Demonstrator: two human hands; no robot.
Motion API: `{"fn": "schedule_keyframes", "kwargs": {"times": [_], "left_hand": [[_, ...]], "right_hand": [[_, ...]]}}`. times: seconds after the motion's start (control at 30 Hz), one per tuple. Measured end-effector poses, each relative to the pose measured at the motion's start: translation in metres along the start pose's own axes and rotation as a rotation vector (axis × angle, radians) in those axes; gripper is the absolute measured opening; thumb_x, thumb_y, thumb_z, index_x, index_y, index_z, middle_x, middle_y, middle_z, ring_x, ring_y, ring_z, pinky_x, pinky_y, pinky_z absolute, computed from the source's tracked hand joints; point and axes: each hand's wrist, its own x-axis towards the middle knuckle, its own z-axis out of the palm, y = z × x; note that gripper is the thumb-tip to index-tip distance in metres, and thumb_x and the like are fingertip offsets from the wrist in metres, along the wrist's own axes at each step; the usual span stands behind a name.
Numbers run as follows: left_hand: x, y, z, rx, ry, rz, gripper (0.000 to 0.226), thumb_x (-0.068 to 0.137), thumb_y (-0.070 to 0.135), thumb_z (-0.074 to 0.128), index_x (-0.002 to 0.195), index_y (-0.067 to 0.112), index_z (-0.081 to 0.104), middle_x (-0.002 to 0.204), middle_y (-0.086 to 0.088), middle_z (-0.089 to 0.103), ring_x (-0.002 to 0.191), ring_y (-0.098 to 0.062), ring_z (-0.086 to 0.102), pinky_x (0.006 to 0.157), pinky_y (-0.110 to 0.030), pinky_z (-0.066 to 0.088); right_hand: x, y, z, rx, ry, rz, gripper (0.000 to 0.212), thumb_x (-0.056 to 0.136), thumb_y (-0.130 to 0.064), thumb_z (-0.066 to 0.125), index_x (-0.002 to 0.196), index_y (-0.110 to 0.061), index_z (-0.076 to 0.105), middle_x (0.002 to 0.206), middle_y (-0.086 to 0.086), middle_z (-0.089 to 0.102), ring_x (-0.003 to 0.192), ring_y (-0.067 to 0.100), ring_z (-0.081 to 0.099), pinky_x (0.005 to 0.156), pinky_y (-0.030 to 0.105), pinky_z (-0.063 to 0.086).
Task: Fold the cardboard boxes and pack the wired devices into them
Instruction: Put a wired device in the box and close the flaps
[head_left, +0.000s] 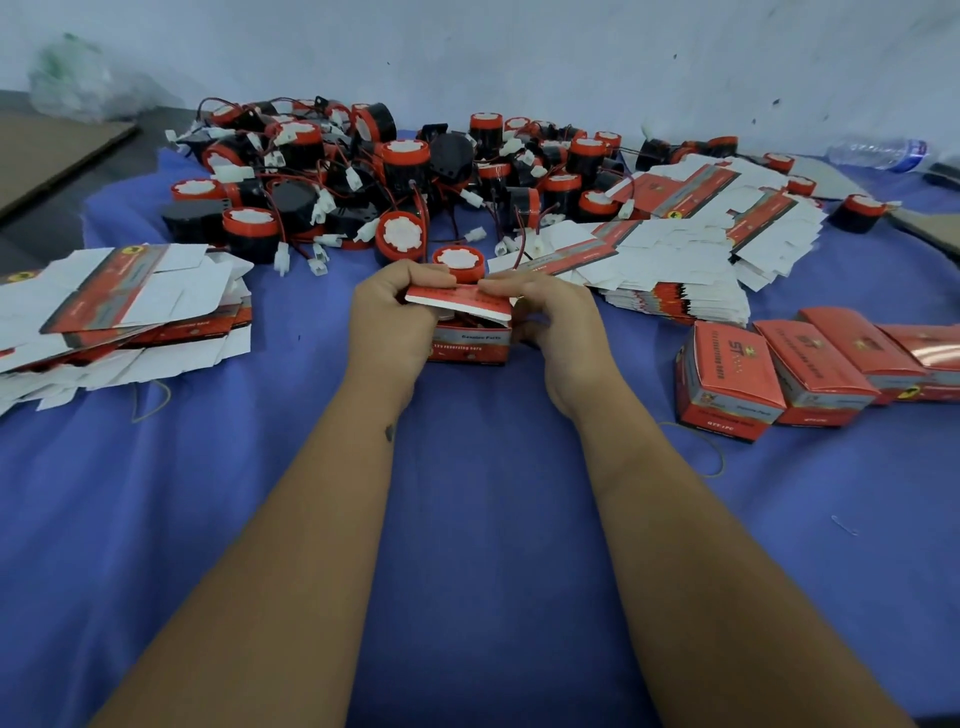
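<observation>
Left hand: the left hand (387, 317) curls round the left end of a small red printed cardboard box (470, 345), thumb and fingertips pinching the near-left edge of its raised lid flap.
Right hand: the right hand (553, 325) grips the box's right end, its fingers pinching the right part of the same flap.
Box in hand: it stands on the blue cloth (467, 519) between the two hands, body already squared up, top flap half lowered and not yet tucked; whether a device sits inside cannot be told, as the flap hides the opening.
Step in hand: closing the lid, as I judge it.
Doing it well: crease the tuck tab first, keep the side flaps folded in under it, then slide the tab evenly behind the front wall; pressing one corner ahead of the other would likely buckle the thin card or catch a wire.
Finished boxes: a row of closed red cardboard boxes (737, 374) stands to the right, near the hands.
Flat blanks: unfolded red-and-white box blanks lie stacked at the left (119, 301) and fanned at the right (691, 249).
Devices: a heap of round black-and-red wired devices with white plugs (363, 176) lies just beyond the hands.
</observation>
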Motion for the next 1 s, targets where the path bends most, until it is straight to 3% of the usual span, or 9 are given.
{"fn": "schedule_keyframes", "kwargs": {"times": [0.13, 0.23, 0.3, 0.4, 0.47, 0.57, 0.7, 0.8, 1.0], "left_hand": [[-0.001, 0.01, -0.011, -0.157, -0.113, -0.116, 0.034, 0.089, -0.006, 0.048, 0.088, 0.014, 0.074, 0.105, 0.006, 0.073, 0.091, -0.009, 0.071, 0.075, -0.023, 0.056], [-0.005, 0.012, -0.019, -0.311, -0.222, -0.176, 0.033, 0.095, 0.014, 0.043, 0.113, 0.003, 0.068, 0.126, 0.006, 0.062, 0.105, -0.004, 0.066, 0.083, -0.022, 0.056], [-0.006, 0.01, -0.018, -0.136, -0.218, -0.123, 0.033, 0.093, 0.004, 0.047, 0.117, 0.014, 0.067, 0.131, 0.014, 0.057, 0.114, -0.003, 0.06, 0.091, -0.025, 0.054], [-0.007, 0.004, -0.016, 0.203, -0.165, 0.112, 0.042, 0.095, -0.004, 0.048, 0.104, 0.032, 0.068, 0.13, 0.014, 0.058, 0.123, 0.0, 0.051, 0.098, -0.016, 0.046], [-0.005, 0.002, -0.019, 0.206, -0.142, 0.121, 0.046, 0.095, -0.002, 0.05, 0.096, 0.039, 0.069, 0.128, 0.013, 0.06, 0.127, 0.0, 0.047, 0.1, -0.016, 0.043], [-0.002, 0.0, -0.028, 0.207, -0.25, 0.094, 0.055, 0.088, -0.004, 0.054, 0.099, 0.048, 0.067, 0.131, 0.018, 0.057, 0.12, 0.012, 0.046, 0.096, -0.012, 0.041], [-0.001, 0.0, -0.032, 0.333, -0.315, 0.189, 0.057, 0.089, -0.003, 0.064, 0.109, 0.05, 0.059, 0.128, 0.026, 0.053, 0.122, 0.017, 0.039, 0.102, -0.009, 0.037], [-0.003, 0.002, -0.03, 0.276, -0.287, 0.206, 0.049, 0.089, -0.002, 0.067, 0.106, 0.043, 0.062, 0.116, 0.026, 0.058, 0.106, 0.028, 0.046, 0.092, -0.002, 0.039], [-0.002, 0.005, -0.029, 0.162, -0.2, 0.129, 0.026, 0.09, 0.013, 0.071, 0.102, 0.036, 0.068, 0.103, 0.02, 0.068, 0.099, -0.001, 0.067, 0.082, -0.018, 0.056]], "right_hand": [[-0.005, 0.008, -0.004, -0.187, -0.061, -0.112, 0.017, 0.092, -0.014, 0.062, 0.105, -0.017, 0.074, 0.116, 0.003, 0.067, 0.104, 0.022, 0.063, 0.087, 0.035, 0.056], [-0.008, 0.01, -0.005, -0.254, -0.078, -0.157, 0.02, 0.093, -0.008, 0.063, 0.107, -0.02, 0.072, 0.129, -0.002, 0.06, 0.114, 0.025, 0.056, 0.094, 0.036, 0.054], [-0.009, 0.009, -0.005, -0.257, -0.082, -0.193, 0.022, 0.092, -0.006, 0.063, 0.104, -0.022, 0.072, 0.13, -0.005, 0.059, 0.114, 0.017, 0.056, 0.093, 0.03, 0.052], [-0.01, 0.008, -0.005, -0.308, -0.126, -0.211, 0.028, 0.088, -0.007, 0.069, 0.113, -0.021, 0.07, 0.133, -0.007, 0.055, 0.118, 0.01, 0.053, 0.101, 0.031, 0.048], [-0.01, 0.007, -0.006, -0.382, -0.143, -0.215, 0.038, 0.085, -0.011, 0.074, 0.122, -0.018, 0.067, 0.136, -0.009, 0.051, 0.122, 0.011, 0.051, 0.106, 0.035, 0.044], [-0.009, 0.007, -0.003, -0.525, -0.124, -0.255, 0.046, 0.085, -0.016, 0.075, 0.129, -0.019, 0.063, 0.141, -0.008, 0.049, 0.128, 0.012, 0.047, 0.108, 0.036, 0.042], [-0.009, 0.008, 0.001, -0.666, -0.062, -0.376, 0.041, 0.088, -0.014, 0.07, 0.128, -0.014, 0.064, 0.137, -0.002, 0.056, 0.127, 0.013, 0.048, 0.108, 0.035, 0.04], [-0.011, 0.008, 0.001, -0.677, -0.028, -0.392, 0.034, 0.09, -0.013, 0.068, 0.125, -0.015, 0.066, 0.134, -0.001, 0.059, 0.124, 0.011, 0.05, 0.106, 0.026, 0.039], [-0.01, 0.007, -0.002, -0.553, 0.003, -0.343, 0.022, 0.096, -0.023, 0.06, 0.117, -0.025, 0.067, 0.115, -0.004, 0.065, 0.094, 0.007, 0.057, 0.077, 0.008, 0.045]]}}
